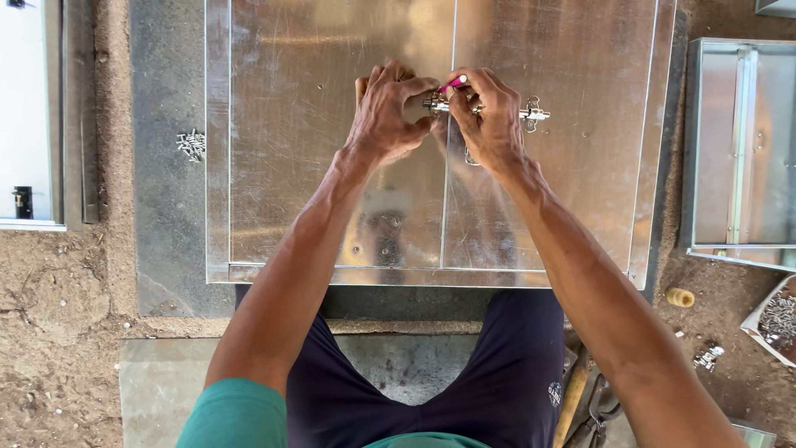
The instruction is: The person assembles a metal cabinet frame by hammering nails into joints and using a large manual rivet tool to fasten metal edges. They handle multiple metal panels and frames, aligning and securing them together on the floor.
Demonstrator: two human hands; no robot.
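Here, I log my left hand [388,112], fingers curled tight on the metal hinge [481,108] at the middle seam of the shiny metal panel [298,149]. Right hand [489,116]: fingers pinched around a pink-handled tool [453,82], tip at the hinge. Loose screws [191,144] lie left of the panel, yellow spool [680,297] right.

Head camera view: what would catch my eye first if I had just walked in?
The big shiny metal sheet fills the middle. At its centre seam both hands meet: the left hand and right hand work on a small metal hinge, with a pink pen-like tool showing between the right fingers. A small pile of screws lies left of the sheet, and a yellow spool sits on the dirt at right.
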